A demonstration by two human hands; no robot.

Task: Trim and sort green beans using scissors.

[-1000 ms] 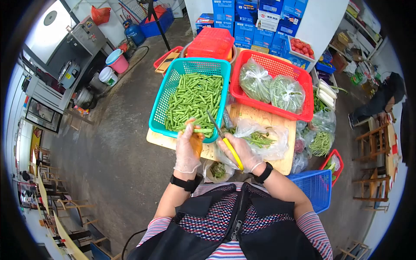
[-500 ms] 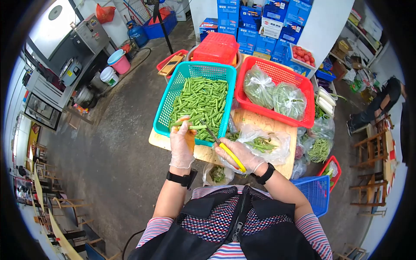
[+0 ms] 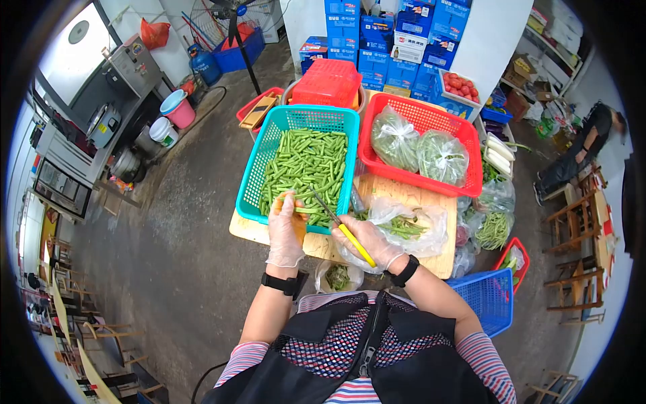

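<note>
The left hand [image 3: 286, 229], in a thin clear glove, is closing its fingers around a small bunch of green beans [image 3: 303, 205] and holding them level over the near rim of the teal basket [image 3: 250, 176], which is lying heaped with cut bean pieces. The right hand [image 3: 370, 241], gloved too, is wrapping tight around the yellow handle of a knife [image 3: 350, 237]. The blade is slanting up and to the left, so that it is meeting the bunch right above the basket's near edge. Both hands are working over the front strip of the wooden board [image 3: 404, 190], and its near edge is running just below the wrists. A clear bag [image 3: 414, 225] of uncut beans is lying on the board just beside the right hand, crowding that side. Behind the clear bag, the red basket [image 3: 431, 183] is sitting with its side touching the teal basket. A blue crate [image 3: 488, 296] is standing close by the right elbow. To the left, the concrete floor [image 3: 182, 222] is lying open beyond the board's edge, giving the left arm free room.
</note>
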